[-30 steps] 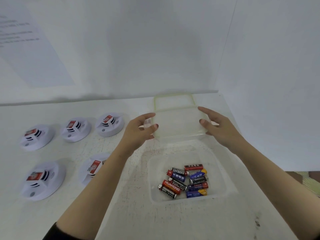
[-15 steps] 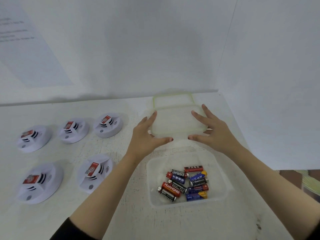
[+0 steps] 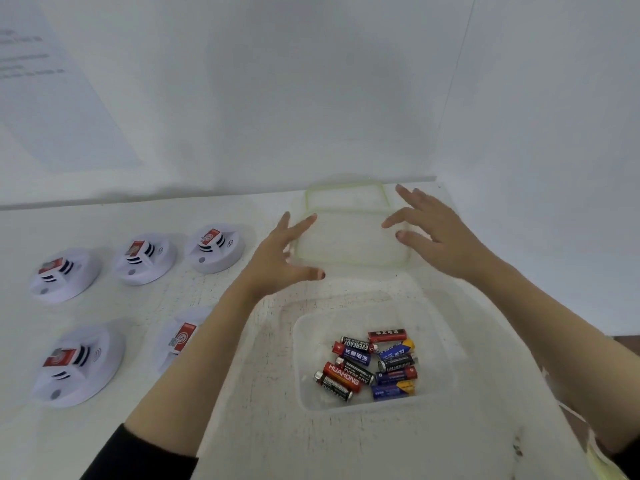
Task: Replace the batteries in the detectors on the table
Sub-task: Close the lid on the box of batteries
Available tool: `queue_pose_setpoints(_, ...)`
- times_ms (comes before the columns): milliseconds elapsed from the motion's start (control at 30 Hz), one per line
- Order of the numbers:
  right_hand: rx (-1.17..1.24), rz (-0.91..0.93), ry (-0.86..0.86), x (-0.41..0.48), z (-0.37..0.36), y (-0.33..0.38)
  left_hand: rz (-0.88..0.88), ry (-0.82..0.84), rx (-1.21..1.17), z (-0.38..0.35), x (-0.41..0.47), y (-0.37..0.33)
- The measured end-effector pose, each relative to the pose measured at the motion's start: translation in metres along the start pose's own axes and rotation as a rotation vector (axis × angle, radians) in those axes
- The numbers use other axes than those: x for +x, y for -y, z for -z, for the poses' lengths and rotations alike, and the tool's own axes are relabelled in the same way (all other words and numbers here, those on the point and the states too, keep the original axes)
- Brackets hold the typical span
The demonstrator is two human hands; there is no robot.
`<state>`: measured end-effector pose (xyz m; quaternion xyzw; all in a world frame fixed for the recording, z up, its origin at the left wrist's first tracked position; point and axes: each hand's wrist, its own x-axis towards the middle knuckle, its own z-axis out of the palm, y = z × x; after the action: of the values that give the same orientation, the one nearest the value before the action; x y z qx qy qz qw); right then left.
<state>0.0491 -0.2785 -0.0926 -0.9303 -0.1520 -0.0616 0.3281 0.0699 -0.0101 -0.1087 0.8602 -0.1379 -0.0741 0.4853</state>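
Right now both hands are spread open with nothing held: the left hand (image 3: 284,254) hovers at the near-left corner of the clear lid (image 3: 349,237), the right hand (image 3: 436,230) at its right side. That lid, edged in a yellow-green seal, lies flat on the white worktop (image 3: 225,427) toward the far right corner, overlapping a second lid (image 3: 346,195) of the same kind behind it. Whether any fingertip touches the plastic I cannot tell.

Just nearer the front edge sits the open clear container (image 3: 446,341), with loose batteries (image 3: 367,363) of mixed brands heaped at its bottom. Five white round detectors (image 3: 214,249) lie toward the left edge: three in a far row, two in a near row, each with a red-labelled part on top. The left forearm partly covers the near-right one.

The step in hand looks like clearing the lid aside so the batteries are free to reach. To do it well, the lid should rest fully flat, well clear of the container mouth. Next, one detector should be brought close to the container, so old and new cells do not get mixed. Checking each cell's polarity marks before seating it would spare rework.
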Motion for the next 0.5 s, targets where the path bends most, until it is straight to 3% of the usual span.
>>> queue_pose_setpoints(100,0.149,-0.041,0.226,0.007,0.006,0.002,-0.076,-0.103,0.155,0.009,0.002,-0.004)
queue_pose_setpoints(233,0.048,-0.026,0.28,0.004,0.006,0.004,-0.22,-0.342,0.365,0.003,0.0,-0.002)
queue_pose_setpoints(500,-0.091,0.108,0.096,-0.008,-0.014,0.011,0.012,0.092,0.423,-0.022,-0.011,-0.029)
